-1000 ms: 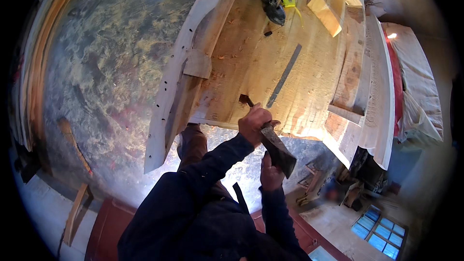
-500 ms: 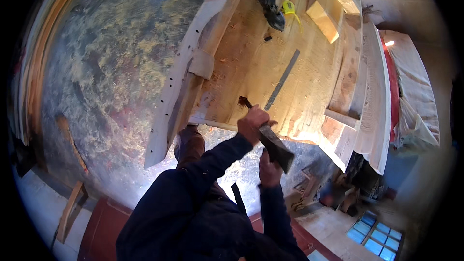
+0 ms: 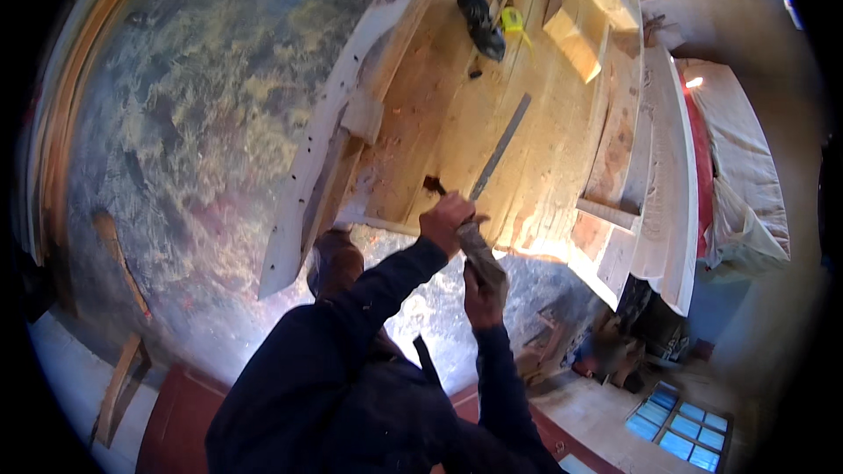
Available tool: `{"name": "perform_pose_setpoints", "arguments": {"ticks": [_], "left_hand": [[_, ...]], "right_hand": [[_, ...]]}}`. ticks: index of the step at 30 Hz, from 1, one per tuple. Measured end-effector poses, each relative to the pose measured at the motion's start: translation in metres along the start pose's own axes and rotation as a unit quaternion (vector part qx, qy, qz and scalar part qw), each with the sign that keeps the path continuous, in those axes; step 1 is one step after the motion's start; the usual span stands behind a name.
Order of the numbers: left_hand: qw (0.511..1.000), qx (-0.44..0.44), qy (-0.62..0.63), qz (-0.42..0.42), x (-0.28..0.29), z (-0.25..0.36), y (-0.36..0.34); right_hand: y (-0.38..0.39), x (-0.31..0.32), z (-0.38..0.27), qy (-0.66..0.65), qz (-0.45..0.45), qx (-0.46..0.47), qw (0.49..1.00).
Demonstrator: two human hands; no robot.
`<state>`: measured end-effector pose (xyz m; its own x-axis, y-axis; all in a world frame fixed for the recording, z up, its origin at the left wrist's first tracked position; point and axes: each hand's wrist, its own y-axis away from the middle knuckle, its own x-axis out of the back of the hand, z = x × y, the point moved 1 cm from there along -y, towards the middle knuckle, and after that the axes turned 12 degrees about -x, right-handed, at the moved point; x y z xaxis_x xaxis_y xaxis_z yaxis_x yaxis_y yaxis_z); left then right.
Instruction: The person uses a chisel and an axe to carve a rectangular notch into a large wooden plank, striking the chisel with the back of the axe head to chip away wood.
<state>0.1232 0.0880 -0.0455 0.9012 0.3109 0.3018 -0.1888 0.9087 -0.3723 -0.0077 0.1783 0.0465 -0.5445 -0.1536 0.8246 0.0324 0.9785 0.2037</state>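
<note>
My left hand point(image 3: 444, 225) is closed round a narrow dark chisel point(image 3: 441, 189), which points into a small dark hole point(image 3: 430, 183) near the near end of a pale wooden board point(image 3: 413, 140). My right hand point(image 3: 482, 302), below and to the right, is closed on an axe-like tool; its heavy wedge-shaped metal head point(image 3: 479, 250) lies just beside my left hand, over the chisel's top, though whether they touch I cannot tell. A long grey steel ruler point(image 3: 500, 145) lies on the board right of the hole.
A holed white plank point(image 3: 290, 228) edges the board's left. Farther up lie a black object point(image 3: 479, 25), a yellow tape measure point(image 3: 511, 19) and wood blocks point(image 3: 575, 39). A long-handled wooden tool point(image 3: 123, 259) is on the mottled floor. A cloth-covered stack point(image 3: 738, 158) stands right.
The axe head has swung left and turned, its face now lighter and more upright, with my right hand following. My left hand stays on the chisel. The whole view has shifted slightly.
</note>
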Motion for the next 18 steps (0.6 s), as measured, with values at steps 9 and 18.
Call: {"name": "perform_pose_setpoints", "arguments": {"ticks": [9,18], "left_hand": [[0.996,-0.049,-0.031,0.065,0.004,-0.001,-0.001],[0.999,-0.026,-0.045,0.006,0.001,-0.017,0.005]], "right_hand": [[0.04,0.044,-0.022,-0.383,0.047,0.04,0.922],[0.012,0.026,-0.018,-0.408,-0.004,-0.241,0.88]]}}
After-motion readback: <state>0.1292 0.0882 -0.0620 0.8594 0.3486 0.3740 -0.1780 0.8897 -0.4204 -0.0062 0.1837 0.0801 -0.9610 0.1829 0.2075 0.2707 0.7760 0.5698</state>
